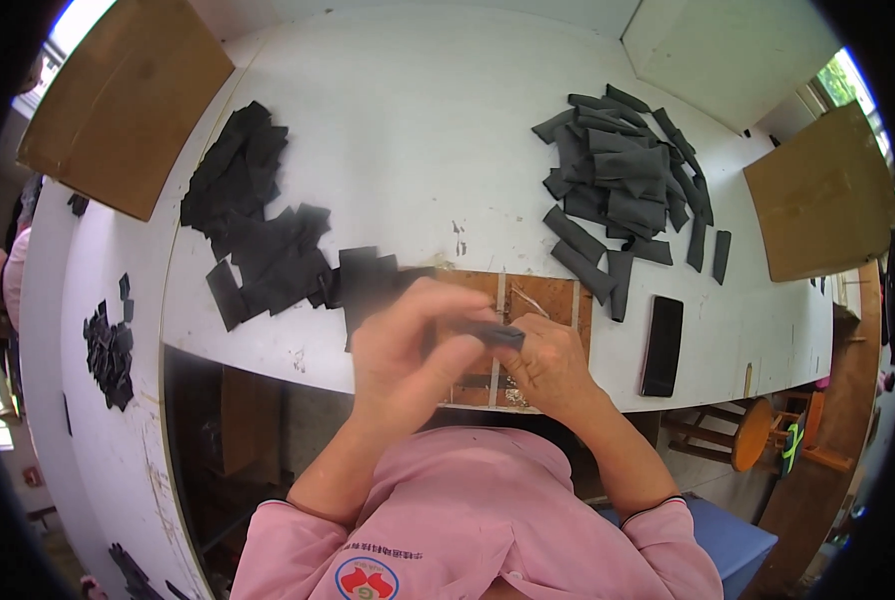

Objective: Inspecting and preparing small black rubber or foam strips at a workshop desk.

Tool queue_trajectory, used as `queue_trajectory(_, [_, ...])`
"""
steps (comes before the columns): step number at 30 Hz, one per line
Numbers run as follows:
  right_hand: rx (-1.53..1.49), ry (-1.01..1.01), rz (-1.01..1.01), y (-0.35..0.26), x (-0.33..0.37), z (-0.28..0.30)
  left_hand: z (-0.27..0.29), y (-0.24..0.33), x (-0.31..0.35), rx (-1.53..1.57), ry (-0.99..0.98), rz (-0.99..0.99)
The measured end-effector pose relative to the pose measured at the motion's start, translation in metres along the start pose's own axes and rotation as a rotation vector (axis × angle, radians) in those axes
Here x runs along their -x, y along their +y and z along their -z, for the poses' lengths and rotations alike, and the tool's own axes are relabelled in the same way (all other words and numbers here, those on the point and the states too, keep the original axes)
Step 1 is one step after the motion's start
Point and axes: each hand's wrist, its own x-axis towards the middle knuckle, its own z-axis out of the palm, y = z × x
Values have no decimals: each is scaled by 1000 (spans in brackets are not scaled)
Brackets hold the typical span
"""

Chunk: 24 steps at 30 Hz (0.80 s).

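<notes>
A small dark grey fabric piece [498, 334], folded into a narrow tube, is held between my hands in front of my chest. My left hand [413, 340] is slightly blurred, its thumb and fingers closed around one end of the piece. Fingers of my right hand [550, 362] pinch the other end; their tips are partly hidden. Flat fabric pieces [268, 250] lie in an overlapping heap on the left, reaching close to my left hand. On the right is a pile of rolled or folded fabric tubes [623, 170].
Under my hands a brown wooden panel [576, 300] with pale strips lies at the edge of the white table [398, 130]. A black phone [663, 345] rests to the right. Cardboard boxes [128, 100] flank the table. A wooden stool [753, 435] stands at lower right.
</notes>
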Motion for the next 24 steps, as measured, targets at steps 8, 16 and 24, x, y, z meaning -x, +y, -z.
queue_trajectory(8, [-93,-68,56,5,-2,8,-6,8,-16,-393,-65,-337])
queue_trajectory(16, [-87,-88,-2,1,0,2,3,-9,-7,-265,-49,-282])
queue_trajectory(24, [-954,65,-246,13,-58,79,84,-103,6,-1206,661,128])
